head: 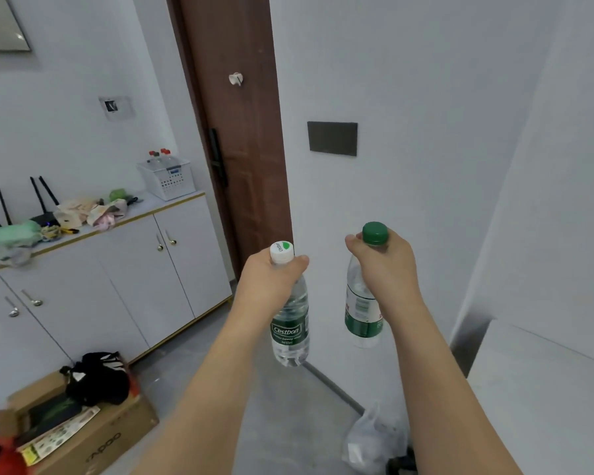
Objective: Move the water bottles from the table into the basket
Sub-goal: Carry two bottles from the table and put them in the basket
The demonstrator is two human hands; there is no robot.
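My left hand (266, 279) grips the neck of a clear water bottle with a white cap and green label (290, 334), hanging upright in the air. My right hand (386, 265) grips the neck of a second bottle with a green cap (362, 313), also upright and off the ground. Both are held out in front of me at mid-frame. Far off at the left, a white perforated basket (168, 181) stands on the end of a cabinet top (172, 202) beside the door; several capped bottles stick up inside it.
The white cabinet (124, 269) carries a router, bags and clutter at its left. A brown door (240, 132) is ahead. On the grey floor lie a cardboard box with a black bag (96, 416) at lower left and a plastic bag (374, 437) by the wall. A white surface (546, 389) sits at right.
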